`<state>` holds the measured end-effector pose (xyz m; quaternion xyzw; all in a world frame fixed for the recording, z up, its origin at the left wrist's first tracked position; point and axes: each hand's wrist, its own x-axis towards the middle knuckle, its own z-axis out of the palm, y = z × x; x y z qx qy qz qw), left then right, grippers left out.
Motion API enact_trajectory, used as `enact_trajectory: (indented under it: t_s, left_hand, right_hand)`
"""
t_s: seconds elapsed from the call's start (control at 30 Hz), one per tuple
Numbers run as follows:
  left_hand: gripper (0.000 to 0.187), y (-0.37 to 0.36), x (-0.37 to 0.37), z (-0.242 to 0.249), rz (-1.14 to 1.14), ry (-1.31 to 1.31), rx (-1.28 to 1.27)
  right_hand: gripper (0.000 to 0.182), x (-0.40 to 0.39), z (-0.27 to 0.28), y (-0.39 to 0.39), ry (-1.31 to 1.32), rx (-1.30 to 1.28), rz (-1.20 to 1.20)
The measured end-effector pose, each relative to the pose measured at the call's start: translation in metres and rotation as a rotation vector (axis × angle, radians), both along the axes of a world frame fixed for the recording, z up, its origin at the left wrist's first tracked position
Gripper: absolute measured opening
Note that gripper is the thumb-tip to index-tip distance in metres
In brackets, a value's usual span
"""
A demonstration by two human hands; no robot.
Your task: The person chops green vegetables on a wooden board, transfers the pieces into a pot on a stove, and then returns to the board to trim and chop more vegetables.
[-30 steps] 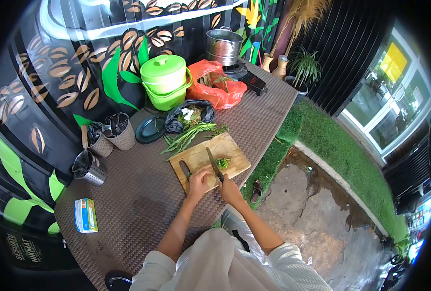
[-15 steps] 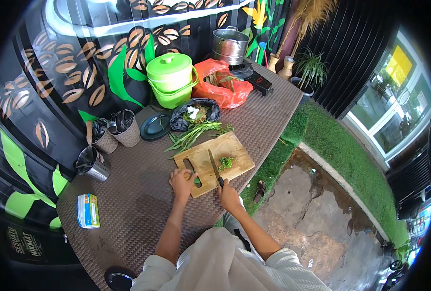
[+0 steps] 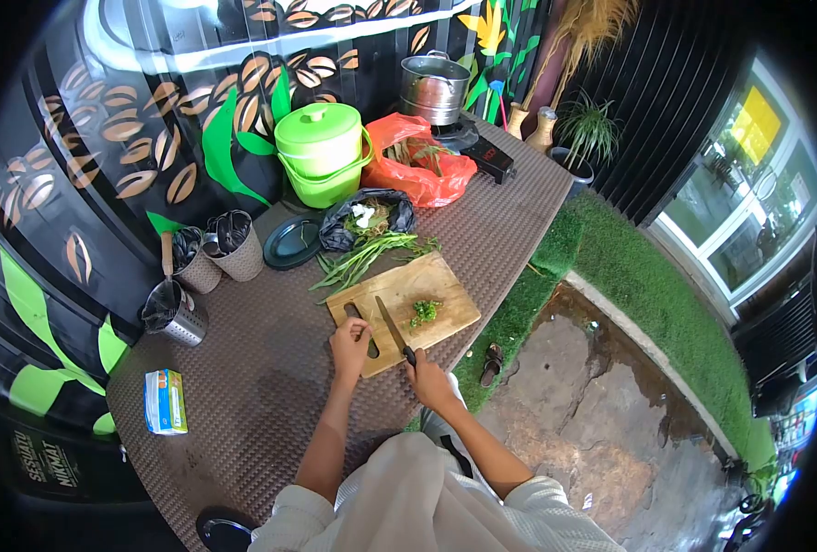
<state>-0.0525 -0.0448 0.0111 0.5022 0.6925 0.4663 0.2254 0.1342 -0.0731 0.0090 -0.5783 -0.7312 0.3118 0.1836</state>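
Observation:
A wooden cutting board (image 3: 445,287) lies slanted near the front edge of the table. My right hand (image 3: 431,380) is wrapped round the black handle of a knife (image 3: 392,324), whose blade points up and left across the board. Just right of the blade sits a small pile of chopped greens (image 3: 425,313). My left hand (image 3: 349,348) is closed at the board's slotted left end, fingertips drawn together; anything between them is too small to make out. Long green stalks (image 3: 364,260) lie on the table beyond the board.
Behind the stalks sit a black plastic bag (image 3: 339,225), a dark plate (image 3: 291,243), a green lidded bucket (image 3: 321,152) and a red bag (image 3: 436,184). A steel pot (image 3: 434,89) stands on a stove (image 3: 486,158). Cutlery holders (image 3: 235,247) and a packet (image 3: 165,402) are left.
The knife has shifted left, away from the chopped pile towards my left hand. My left hand has turned and moved slightly up and right, its fingers now bunched over the board's slot.

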Motion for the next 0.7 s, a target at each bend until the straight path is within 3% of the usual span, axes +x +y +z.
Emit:
enact_trajectory:
  t_s: [0.43, 0.5, 0.7]
  left_hand:
    - [0.018, 0.01, -0.005, 0.027, -0.19, -0.141, 0.146]
    - [0.015, 0.01, 0.0, 0.025, -0.304, -0.036, 0.097]
    - [0.01, 0.015, 0.017, -0.004, -0.303, 0.114, 0.045]
  right_hand:
    - [0.029, -0.003, -0.002, 0.001, -0.102, -0.023, -0.055]
    - [0.029, -0.001, -0.002, 0.007, -0.112, -0.017, -0.089]
    - [0.029, 0.014, -0.001, 0.024, -0.183, 0.005, -0.103]
